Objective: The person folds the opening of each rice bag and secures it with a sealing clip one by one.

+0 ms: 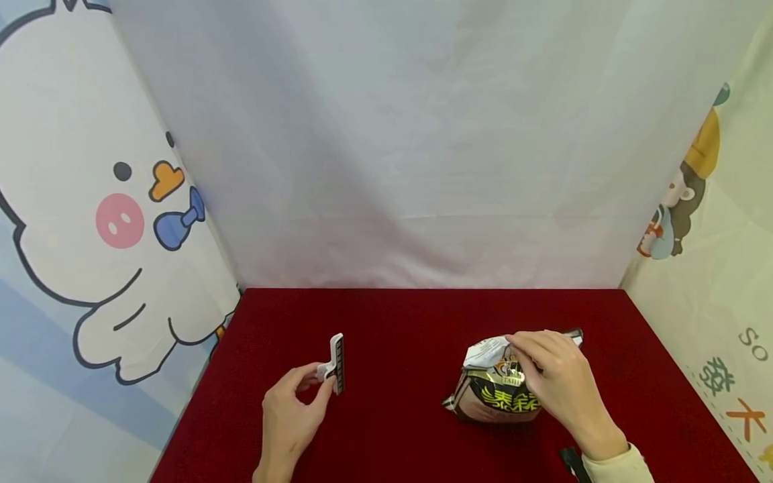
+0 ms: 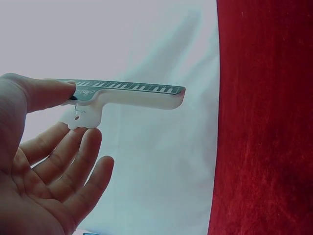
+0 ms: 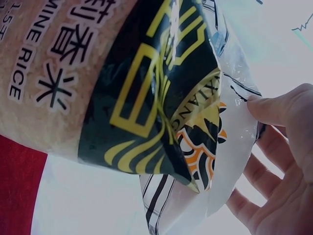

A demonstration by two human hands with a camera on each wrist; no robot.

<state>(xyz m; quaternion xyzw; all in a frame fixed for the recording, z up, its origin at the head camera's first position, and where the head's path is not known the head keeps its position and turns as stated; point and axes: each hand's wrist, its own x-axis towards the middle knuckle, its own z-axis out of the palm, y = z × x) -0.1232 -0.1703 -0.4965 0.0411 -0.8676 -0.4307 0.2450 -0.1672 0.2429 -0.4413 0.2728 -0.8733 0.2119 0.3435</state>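
Observation:
My left hand [image 1: 296, 409] pinches a white bag clip [image 1: 335, 365] with a piano-key pattern on its face, held above the left part of the table. In the left wrist view the thumb lies on the patterned side of the clip [image 2: 142, 95] and fingertips touch its scalloped white tab. My right hand [image 1: 558, 382] grips the top of a bag of rice [image 1: 495, 399] on the right side of the table. Its thumb and fingers pinch the rice bag's [image 3: 127, 88] loose upper film, seen in the right wrist view. Part of the bag is hidden behind the right hand.
A dark red cloth covers the table [image 1: 386, 376]. Near the right sleeve lies a small black object [image 1: 574, 464], partly hidden. A pale curtain [image 1: 423, 147] hangs behind the table, with printed cartoon sheets at left and right.

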